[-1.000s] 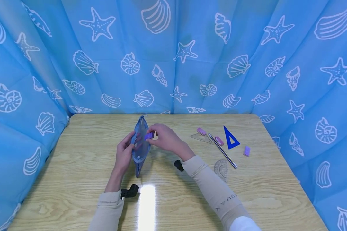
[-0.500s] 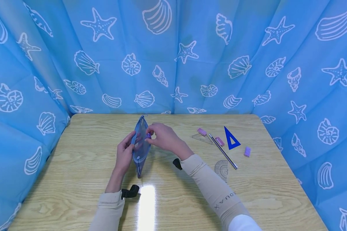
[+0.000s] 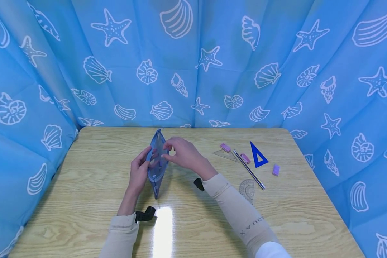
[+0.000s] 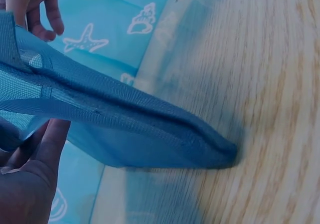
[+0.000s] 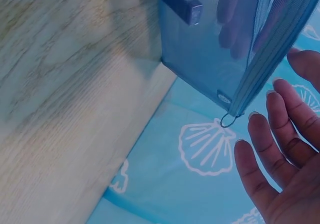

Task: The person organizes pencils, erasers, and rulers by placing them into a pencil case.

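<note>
My left hand (image 3: 139,171) grips one side of a blue mesh zipper pouch (image 3: 156,170), which stands upright with its mouth spread. Its fingers show through the mesh. A purple eraser (image 5: 181,3) lies inside the pouch, near the bottom in the right wrist view. Beside the pouch's mouth is my right hand (image 3: 184,154), its fingers loosely bent and nothing between them. In the left wrist view the pouch (image 4: 130,114) hides part of both hands.
On the right lie two pink erasers (image 3: 225,147), a purple eraser (image 3: 276,170), a clear set square (image 3: 226,154), a blue set square (image 3: 258,156), pencils (image 3: 249,170) and a clear protractor (image 3: 247,190). A blue shell-patterned curtain (image 3: 180,89) surrounds the wooden table (image 3: 96,179).
My right hand has let go of the purple eraser, which has dropped into the pouch. The left hand has kept its hold on the pouch.
</note>
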Action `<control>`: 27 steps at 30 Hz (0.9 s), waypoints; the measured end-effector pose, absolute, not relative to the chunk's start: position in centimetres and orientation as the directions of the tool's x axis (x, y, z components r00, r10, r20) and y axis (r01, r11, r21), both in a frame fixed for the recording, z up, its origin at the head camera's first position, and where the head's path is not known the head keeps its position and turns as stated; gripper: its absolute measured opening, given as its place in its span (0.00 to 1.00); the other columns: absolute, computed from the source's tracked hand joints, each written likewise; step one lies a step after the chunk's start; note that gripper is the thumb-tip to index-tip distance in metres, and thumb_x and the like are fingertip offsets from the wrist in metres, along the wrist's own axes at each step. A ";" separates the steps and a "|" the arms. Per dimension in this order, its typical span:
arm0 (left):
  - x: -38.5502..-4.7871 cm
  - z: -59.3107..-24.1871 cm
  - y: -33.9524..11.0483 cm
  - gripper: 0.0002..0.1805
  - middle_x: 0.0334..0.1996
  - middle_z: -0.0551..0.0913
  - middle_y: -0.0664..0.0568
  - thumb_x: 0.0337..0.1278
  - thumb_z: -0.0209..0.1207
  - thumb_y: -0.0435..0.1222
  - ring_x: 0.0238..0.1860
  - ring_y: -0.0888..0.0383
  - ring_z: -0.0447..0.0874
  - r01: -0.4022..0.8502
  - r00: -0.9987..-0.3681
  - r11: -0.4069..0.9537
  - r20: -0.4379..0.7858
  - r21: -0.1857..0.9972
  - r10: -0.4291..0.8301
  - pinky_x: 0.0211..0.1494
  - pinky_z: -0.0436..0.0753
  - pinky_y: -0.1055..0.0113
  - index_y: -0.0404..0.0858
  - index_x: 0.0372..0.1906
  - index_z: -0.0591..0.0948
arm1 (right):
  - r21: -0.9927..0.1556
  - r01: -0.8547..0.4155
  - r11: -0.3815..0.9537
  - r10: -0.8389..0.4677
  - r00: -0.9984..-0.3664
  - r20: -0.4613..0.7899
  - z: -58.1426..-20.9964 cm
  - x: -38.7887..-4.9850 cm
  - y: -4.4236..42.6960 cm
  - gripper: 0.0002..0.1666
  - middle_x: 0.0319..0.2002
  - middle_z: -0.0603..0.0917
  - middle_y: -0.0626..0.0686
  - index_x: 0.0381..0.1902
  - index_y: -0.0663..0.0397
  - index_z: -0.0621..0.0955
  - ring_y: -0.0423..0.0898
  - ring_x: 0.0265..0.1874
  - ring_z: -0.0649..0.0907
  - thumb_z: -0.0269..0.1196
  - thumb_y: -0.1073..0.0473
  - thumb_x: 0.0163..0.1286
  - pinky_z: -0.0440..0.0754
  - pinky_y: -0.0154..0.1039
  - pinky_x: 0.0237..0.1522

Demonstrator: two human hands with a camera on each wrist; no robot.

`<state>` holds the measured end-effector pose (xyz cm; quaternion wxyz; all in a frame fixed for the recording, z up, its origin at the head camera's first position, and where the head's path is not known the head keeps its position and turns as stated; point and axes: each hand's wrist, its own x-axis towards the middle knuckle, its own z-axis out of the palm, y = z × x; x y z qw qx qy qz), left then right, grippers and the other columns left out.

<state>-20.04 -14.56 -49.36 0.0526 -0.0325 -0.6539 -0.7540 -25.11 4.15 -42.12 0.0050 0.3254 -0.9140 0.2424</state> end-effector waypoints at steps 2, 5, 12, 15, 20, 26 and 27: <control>-20.0 -49.4 -14.6 0.32 0.69 0.72 0.34 0.67 0.37 0.21 0.69 0.38 0.73 0.122 -0.992 -0.129 0.118 0.984 -0.040 0.67 0.81 0.56 0.30 0.76 0.63 | -0.461 -0.590 0.663 -0.582 -0.793 0.177 -42.2 -25.0 4.5 0.14 0.41 0.83 0.49 0.48 0.51 0.85 0.45 0.40 0.80 0.67 0.50 0.71 0.84 0.37 0.43; -20.1 -49.4 -14.5 0.30 0.69 0.73 0.33 0.69 0.37 0.21 0.69 0.38 0.74 0.126 -0.992 -0.141 0.120 0.982 -0.047 0.66 0.82 0.55 0.30 0.75 0.64 | -0.500 -0.581 0.642 -0.567 -0.799 0.201 -42.5 -24.6 5.2 0.13 0.43 0.83 0.51 0.49 0.51 0.84 0.49 0.44 0.81 0.65 0.51 0.72 0.84 0.40 0.46; -20.1 -49.5 -14.6 0.34 0.69 0.73 0.33 0.64 0.37 0.20 0.69 0.38 0.74 0.122 -0.992 -0.143 0.116 0.982 -0.050 0.66 0.82 0.55 0.31 0.76 0.64 | -0.551 -0.583 0.598 -0.545 -0.799 0.253 -43.6 -23.5 7.0 0.12 0.47 0.85 0.54 0.50 0.55 0.83 0.48 0.47 0.80 0.64 0.56 0.73 0.84 0.44 0.53; -20.1 -49.6 -14.7 0.34 0.69 0.72 0.32 0.63 0.36 0.19 0.69 0.37 0.73 0.127 -0.992 -0.154 0.121 0.980 -0.046 0.67 0.81 0.55 0.30 0.76 0.64 | -0.557 -0.582 0.593 -0.543 -0.800 0.257 -44.1 -22.9 7.8 0.12 0.46 0.84 0.53 0.50 0.56 0.83 0.49 0.47 0.80 0.63 0.56 0.74 0.84 0.44 0.54; -20.1 -49.9 -14.7 0.34 0.69 0.72 0.30 0.61 0.36 0.18 0.69 0.36 0.72 0.133 -0.991 -0.175 0.126 0.976 -0.050 0.66 0.82 0.55 0.29 0.75 0.64 | -0.567 -0.572 0.592 -0.530 -0.807 0.261 -44.9 -21.9 9.3 0.12 0.46 0.84 0.52 0.50 0.58 0.83 0.53 0.47 0.81 0.63 0.58 0.73 0.85 0.46 0.53; -20.0 -49.9 -14.7 0.35 0.69 0.72 0.30 0.60 0.37 0.18 0.69 0.37 0.73 0.134 -0.990 -0.178 0.126 0.975 -0.056 0.64 0.83 0.57 0.29 0.75 0.63 | -0.568 -0.549 0.613 -0.502 -0.826 0.257 -45.9 -21.1 11.2 0.11 0.45 0.84 0.51 0.49 0.56 0.83 0.54 0.48 0.82 0.64 0.59 0.73 0.85 0.46 0.52; -20.0 -49.9 -14.7 0.35 0.69 0.72 0.31 0.60 0.37 0.19 0.69 0.37 0.74 0.132 -0.991 -0.175 0.124 0.976 -0.058 0.64 0.84 0.58 0.29 0.76 0.63 | -0.570 -0.547 0.613 -0.499 -0.827 0.258 -46.1 -21.0 11.5 0.10 0.45 0.84 0.51 0.49 0.56 0.83 0.54 0.47 0.82 0.64 0.59 0.73 0.85 0.46 0.52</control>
